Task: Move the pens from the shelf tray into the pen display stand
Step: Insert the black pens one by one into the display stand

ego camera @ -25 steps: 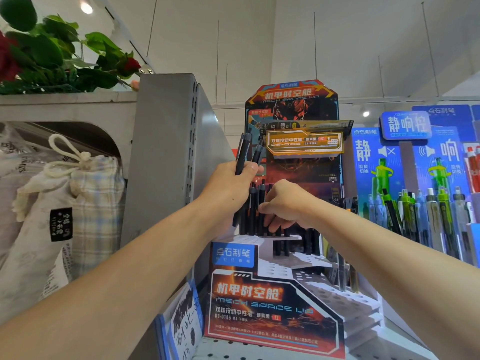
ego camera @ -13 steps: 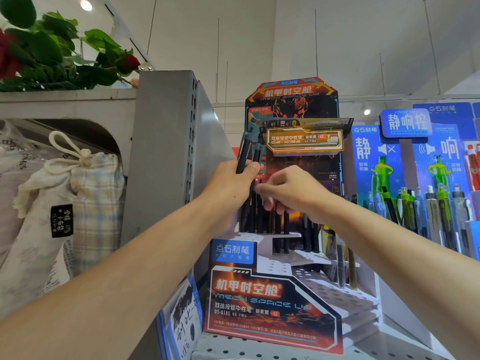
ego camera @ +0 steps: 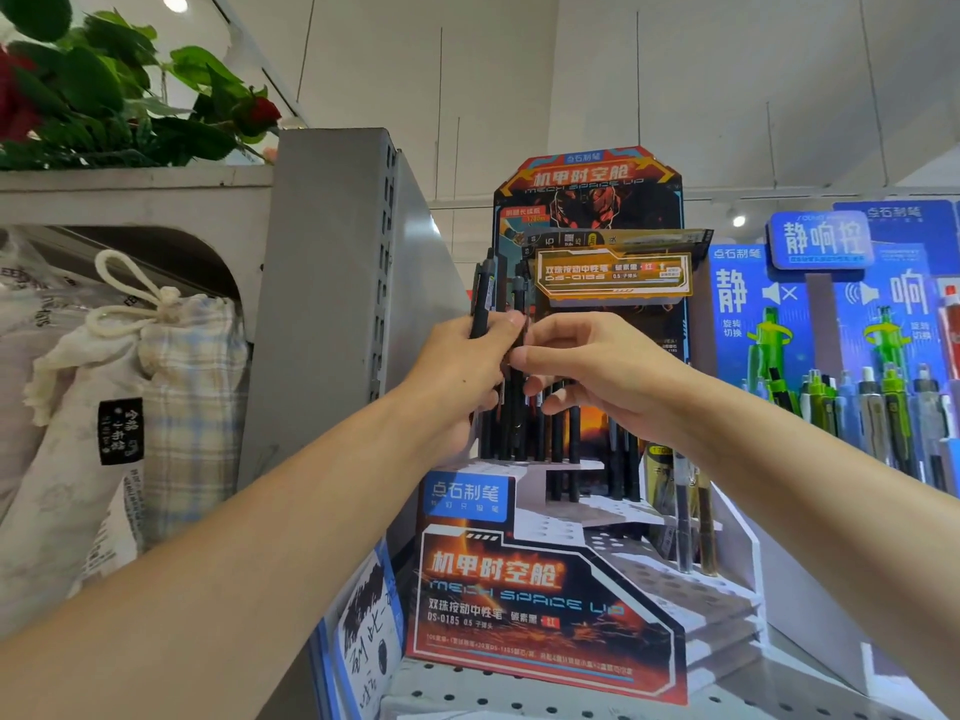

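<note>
The pen display stand is a stepped white card rack with an orange and black printed front, standing on a perforated shelf. Several black pens stand upright in its top rows. My left hand grips a small bunch of black pens upright, just in front of the stand's top left. My right hand pinches one black pen of that bunch at my left hand's fingertips. The shelf tray is not in sight.
A grey metal shelf upright stands close on the left, with cloth drawstring bags behind it and a plant on top. A blue display with green and grey pens fills the right.
My right hand rose from the pens standing in the top row to my left hand and now pinches a pen there. My left hand kept its bunch almost still.
</note>
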The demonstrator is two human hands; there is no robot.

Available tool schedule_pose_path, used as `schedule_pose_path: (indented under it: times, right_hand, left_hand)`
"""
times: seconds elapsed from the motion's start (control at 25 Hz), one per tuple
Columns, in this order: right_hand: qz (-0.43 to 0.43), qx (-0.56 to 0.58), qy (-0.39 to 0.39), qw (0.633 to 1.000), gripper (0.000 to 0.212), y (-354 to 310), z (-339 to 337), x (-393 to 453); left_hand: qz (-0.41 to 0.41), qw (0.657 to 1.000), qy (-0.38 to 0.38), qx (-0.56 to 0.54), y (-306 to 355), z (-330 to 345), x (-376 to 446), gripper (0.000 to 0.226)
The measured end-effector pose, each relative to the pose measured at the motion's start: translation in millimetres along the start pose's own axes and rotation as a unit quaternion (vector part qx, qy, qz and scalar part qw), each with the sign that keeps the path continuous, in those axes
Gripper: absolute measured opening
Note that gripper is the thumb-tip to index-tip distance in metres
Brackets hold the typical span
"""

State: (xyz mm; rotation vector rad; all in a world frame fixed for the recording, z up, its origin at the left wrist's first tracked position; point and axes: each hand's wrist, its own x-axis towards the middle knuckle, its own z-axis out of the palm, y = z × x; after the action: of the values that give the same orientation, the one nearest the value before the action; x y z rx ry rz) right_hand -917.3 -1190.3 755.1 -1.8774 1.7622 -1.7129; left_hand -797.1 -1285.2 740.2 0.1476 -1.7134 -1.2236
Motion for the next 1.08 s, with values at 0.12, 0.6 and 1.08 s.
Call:
schedule_pose_path:
  times: [0.12,0.6,1.08]
  right_hand:
    - [0.013,-0.035,0.048,0.998,0.011,4,-4,1]
    - [0.064,-0.169,0.127,0.975,0.011,26,-8,7]
    - [0.111,-0.195,0.088,0.971,0.018,35,-1,10]
  left_hand:
    - [-0.008,1.0,0.019,-0.022,-1,-3,1,0.028]
    - [-0.041,0.999,0.021,-0.016,1,0,-1,0.029]
    - [0.056,0.997,0.018,0.055,-10,-3,4,0.022]
